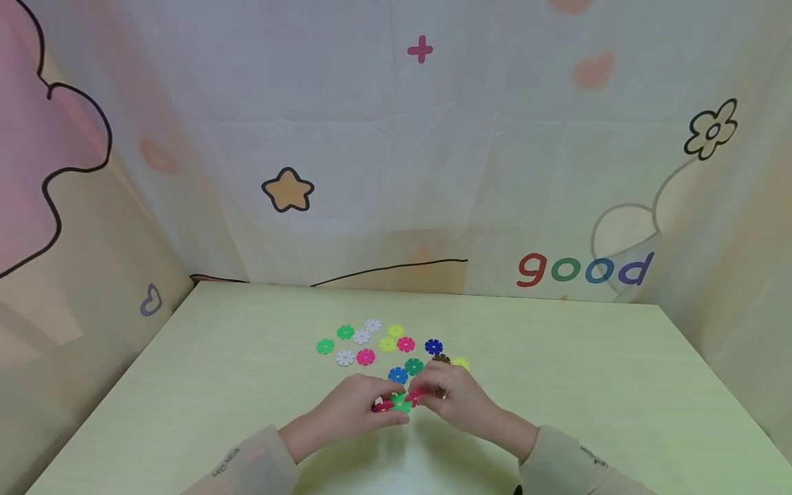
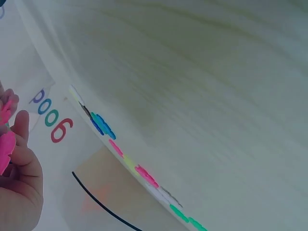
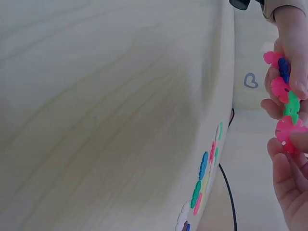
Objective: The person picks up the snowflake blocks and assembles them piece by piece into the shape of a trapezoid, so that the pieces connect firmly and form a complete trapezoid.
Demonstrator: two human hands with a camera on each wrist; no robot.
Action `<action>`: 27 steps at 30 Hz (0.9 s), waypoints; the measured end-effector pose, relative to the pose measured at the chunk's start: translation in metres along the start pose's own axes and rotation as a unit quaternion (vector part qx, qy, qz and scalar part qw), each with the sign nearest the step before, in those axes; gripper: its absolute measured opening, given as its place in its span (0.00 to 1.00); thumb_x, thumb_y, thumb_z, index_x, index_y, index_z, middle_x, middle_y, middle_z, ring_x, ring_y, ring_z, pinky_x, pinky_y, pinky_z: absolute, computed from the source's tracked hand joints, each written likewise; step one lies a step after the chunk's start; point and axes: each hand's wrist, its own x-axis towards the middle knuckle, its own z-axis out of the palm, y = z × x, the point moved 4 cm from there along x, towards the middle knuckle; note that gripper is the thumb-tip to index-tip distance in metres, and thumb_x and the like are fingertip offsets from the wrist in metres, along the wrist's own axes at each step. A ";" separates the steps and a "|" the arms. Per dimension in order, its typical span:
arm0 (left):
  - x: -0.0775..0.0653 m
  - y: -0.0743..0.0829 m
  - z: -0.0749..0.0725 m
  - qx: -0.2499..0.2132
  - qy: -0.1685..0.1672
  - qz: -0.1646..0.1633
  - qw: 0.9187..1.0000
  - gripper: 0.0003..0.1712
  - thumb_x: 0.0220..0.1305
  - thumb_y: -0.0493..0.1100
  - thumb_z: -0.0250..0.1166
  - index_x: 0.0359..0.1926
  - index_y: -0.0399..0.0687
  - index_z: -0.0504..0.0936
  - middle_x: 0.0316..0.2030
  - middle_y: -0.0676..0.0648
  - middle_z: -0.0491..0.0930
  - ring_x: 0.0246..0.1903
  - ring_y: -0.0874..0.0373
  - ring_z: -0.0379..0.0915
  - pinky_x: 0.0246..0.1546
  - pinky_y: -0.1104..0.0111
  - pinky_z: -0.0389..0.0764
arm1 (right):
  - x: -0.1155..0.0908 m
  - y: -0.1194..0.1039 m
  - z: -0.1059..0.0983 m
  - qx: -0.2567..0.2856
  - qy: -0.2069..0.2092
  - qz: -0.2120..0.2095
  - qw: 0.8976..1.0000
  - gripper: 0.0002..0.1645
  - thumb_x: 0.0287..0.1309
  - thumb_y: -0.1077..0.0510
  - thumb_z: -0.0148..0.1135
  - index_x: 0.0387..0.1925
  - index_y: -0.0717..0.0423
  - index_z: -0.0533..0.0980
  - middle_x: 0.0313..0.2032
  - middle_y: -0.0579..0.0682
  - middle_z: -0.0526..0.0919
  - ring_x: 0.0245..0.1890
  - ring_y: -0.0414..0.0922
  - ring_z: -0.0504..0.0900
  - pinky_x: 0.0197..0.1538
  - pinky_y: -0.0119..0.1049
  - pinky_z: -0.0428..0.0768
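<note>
Both hands are above the near part of the table around a short chain of slotted plastic flower discs, mostly pink with a blue and a green one. My left hand (image 1: 346, 411) grips the chain, its thumb along the near side below the green disc (image 1: 401, 403). My right hand (image 1: 458, 399) pinches the pink disc (image 3: 288, 132) at the chain's end, which touches the green disc. In the right wrist view, a blue disc (image 3: 283, 70) sits between two pink ones near the left hand. The left wrist view shows only part of the hands and a pink disc (image 2: 6, 149).
Loose discs lie flat beyond the hands, among them a blue disc (image 1: 398, 375), a dark green disc (image 1: 414, 366), a navy disc (image 1: 434, 346) and a white disc (image 1: 345, 357). A printed curtain (image 1: 383, 172) hangs behind the pale table (image 1: 588, 385).
</note>
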 end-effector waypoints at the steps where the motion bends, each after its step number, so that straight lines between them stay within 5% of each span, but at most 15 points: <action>1: 0.000 -0.001 0.000 0.002 0.002 0.003 1.000 0.19 0.51 0.57 0.62 0.41 0.54 0.79 0.19 0.62 0.72 0.19 0.68 0.65 0.21 0.79 0.68 | 0.000 0.001 0.000 -0.003 -0.007 0.004 1.000 0.09 0.45 0.67 0.64 0.32 0.57 0.78 0.28 0.47 0.78 0.26 0.34 0.74 0.30 0.23 0.76; 7: -0.005 -0.014 -0.004 -0.005 0.017 -0.020 1.000 0.21 0.51 0.57 0.63 0.43 0.53 0.80 0.21 0.63 0.74 0.21 0.68 0.66 0.22 0.79 0.69 | 0.005 0.020 -0.018 -0.015 -0.025 0.081 0.996 0.15 0.46 0.66 0.63 0.40 0.57 0.76 0.33 0.51 0.78 0.30 0.39 0.78 0.32 0.24 0.76; 13: -0.009 -0.027 -0.012 -0.001 0.033 -0.031 0.999 0.22 0.50 0.56 0.64 0.44 0.51 0.80 0.24 0.60 0.77 0.23 0.68 0.67 0.22 0.78 0.70 | 0.010 0.058 -0.037 -0.034 -0.041 0.190 0.980 0.16 0.46 0.65 0.63 0.42 0.57 0.76 0.35 0.54 0.77 0.31 0.42 0.75 0.31 0.28 0.75; 27: -0.011 -0.031 -0.017 0.027 0.040 -0.010 0.999 0.18 0.50 0.55 0.64 0.39 0.50 0.82 0.23 0.60 0.77 0.21 0.69 0.65 0.23 0.78 0.68 | 0.013 0.107 -0.034 -0.069 -0.086 0.297 0.949 0.18 0.43 0.65 0.65 0.41 0.55 0.78 0.32 0.51 0.77 0.33 0.44 0.70 0.35 0.36 0.72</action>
